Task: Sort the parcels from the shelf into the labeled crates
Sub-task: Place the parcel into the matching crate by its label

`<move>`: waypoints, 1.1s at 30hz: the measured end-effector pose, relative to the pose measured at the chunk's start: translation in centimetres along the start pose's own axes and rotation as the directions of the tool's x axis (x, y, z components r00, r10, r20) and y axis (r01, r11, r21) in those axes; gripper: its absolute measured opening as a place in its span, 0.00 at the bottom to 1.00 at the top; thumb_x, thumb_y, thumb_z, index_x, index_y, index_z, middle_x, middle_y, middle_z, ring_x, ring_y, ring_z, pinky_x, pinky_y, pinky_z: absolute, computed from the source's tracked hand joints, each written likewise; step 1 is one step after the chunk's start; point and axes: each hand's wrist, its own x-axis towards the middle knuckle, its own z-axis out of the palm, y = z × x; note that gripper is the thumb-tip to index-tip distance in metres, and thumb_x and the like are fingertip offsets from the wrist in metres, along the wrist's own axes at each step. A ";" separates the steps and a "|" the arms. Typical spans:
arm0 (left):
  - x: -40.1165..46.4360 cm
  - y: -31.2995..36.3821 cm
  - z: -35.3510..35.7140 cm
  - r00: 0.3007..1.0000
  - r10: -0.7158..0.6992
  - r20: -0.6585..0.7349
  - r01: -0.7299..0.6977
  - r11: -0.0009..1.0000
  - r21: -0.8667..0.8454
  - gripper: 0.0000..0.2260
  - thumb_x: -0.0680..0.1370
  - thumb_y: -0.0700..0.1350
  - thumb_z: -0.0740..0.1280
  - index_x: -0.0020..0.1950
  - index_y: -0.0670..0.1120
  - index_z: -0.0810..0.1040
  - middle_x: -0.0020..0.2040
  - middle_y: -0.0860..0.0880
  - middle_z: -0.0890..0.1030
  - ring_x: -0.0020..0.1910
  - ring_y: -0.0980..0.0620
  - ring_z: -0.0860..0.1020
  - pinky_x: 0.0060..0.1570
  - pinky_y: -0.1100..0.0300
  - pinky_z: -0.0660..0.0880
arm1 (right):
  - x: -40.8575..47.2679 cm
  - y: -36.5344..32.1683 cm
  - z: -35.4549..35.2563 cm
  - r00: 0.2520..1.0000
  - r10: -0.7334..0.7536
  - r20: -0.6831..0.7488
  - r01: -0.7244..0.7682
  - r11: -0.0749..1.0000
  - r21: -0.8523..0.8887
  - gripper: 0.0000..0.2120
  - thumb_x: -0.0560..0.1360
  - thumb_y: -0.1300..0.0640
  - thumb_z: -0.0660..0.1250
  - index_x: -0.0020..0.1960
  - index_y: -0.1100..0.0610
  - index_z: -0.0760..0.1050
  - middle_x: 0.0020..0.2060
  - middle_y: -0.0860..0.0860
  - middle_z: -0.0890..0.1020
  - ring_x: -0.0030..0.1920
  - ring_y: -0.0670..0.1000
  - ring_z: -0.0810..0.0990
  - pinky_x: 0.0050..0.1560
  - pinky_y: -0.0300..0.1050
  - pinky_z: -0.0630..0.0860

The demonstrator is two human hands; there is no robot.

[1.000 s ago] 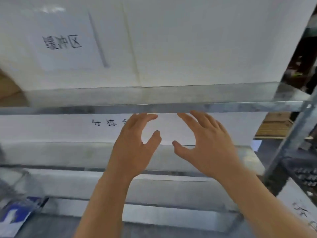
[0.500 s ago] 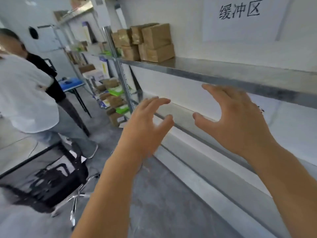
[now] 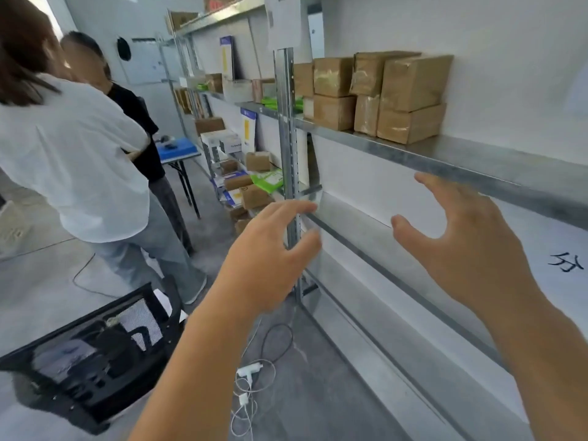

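On the upper shelf: the stack of brown tape-wrapped cardboard parcels sits two high at the left end of the grey metal shelf board, against the white wall, just right of the perforated steel upright.
Step in hand: you look to be reaching for a first parcel; nothing is picked yet, and no labeled crate shows in this view.
Left hand: your left hand is raised in front of the upright, fingers spread and lightly bent, grasping nothing.
Right hand: your right hand hovers below the shelf board's front lip, fingers splayed, also empty and well short of the parcels.
Next move: likely both hands must rise above the lip and travel left to bracket the near top box from its two sides.
Edges: mind the shelf lip just above your right fingers, and the upright beside your left hand.
Open room: bare shelf board lies right of the stack. Behind you to the left stand two people and a black mesh office chair, and white charger cables lie on the floor.
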 end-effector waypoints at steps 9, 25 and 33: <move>14.7 -3.2 2.5 0.992 0.105 0.064 -0.100 0.992 -0.082 0.20 0.82 0.59 0.62 0.75 0.66 0.72 0.75 0.66 0.71 0.72 0.64 0.69 0.66 0.62 0.64 | 11.6 0.7 4.2 0.995 0.073 -0.074 -0.076 0.996 -0.049 0.32 0.77 0.34 0.63 0.79 0.40 0.63 0.73 0.45 0.72 0.72 0.52 0.67 0.59 0.54 0.70; 43.0 3.1 10.7 0.963 0.260 0.070 -0.224 0.919 -0.325 0.24 0.79 0.58 0.62 0.76 0.59 0.74 0.67 0.58 0.81 0.66 0.56 0.78 0.67 0.50 0.77 | 36.7 6.9 7.8 0.950 0.223 -0.218 -0.209 0.974 0.084 0.37 0.74 0.28 0.59 0.77 0.45 0.63 0.70 0.47 0.75 0.69 0.56 0.73 0.66 0.61 0.73; 46.8 3.4 14.3 0.968 0.148 -0.202 -0.227 0.862 -0.454 0.27 0.77 0.55 0.64 0.78 0.58 0.68 0.70 0.57 0.74 0.67 0.54 0.75 0.68 0.48 0.76 | 42.0 6.3 7.9 0.883 0.400 -0.244 -0.322 0.896 0.305 0.26 0.81 0.30 0.50 0.58 0.46 0.77 0.52 0.46 0.79 0.54 0.52 0.76 0.55 0.51 0.67</move>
